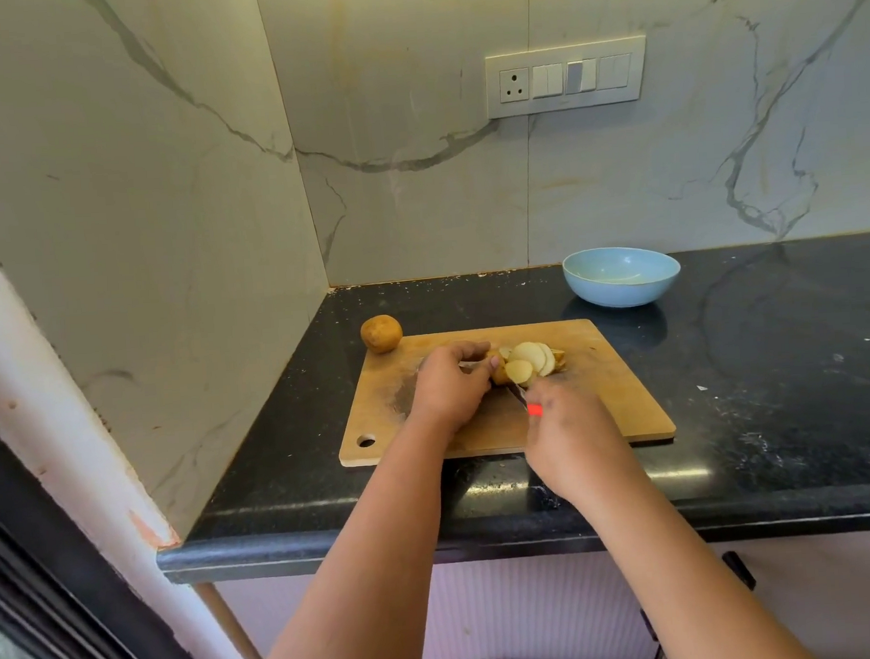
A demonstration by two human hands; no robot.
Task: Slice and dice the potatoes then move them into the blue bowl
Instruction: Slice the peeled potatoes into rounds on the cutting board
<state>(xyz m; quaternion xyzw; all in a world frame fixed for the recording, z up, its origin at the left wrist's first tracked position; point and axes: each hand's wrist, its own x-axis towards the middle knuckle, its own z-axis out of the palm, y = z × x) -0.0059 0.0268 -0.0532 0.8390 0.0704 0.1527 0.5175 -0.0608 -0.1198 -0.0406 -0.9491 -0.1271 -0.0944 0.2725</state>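
Observation:
On the wooden cutting board [610,400] lies a partly cut potato [501,373] with several round pale slices [529,358] fanned out to its right. My left hand [449,384] grips the uncut end of that potato. My right hand [566,423] holds a knife with a red handle [534,410]; its blade [517,393] meets the potato at the cut face. A whole brown potato [381,333] sits at the board's far left corner. The blue bowl [621,277] stands behind the board to the right, with no potato in it.
The black stone counter [782,369] ends at a marble side wall on the left and a marble back wall with a switch panel [566,76]. The counter's front edge runs below my forearms.

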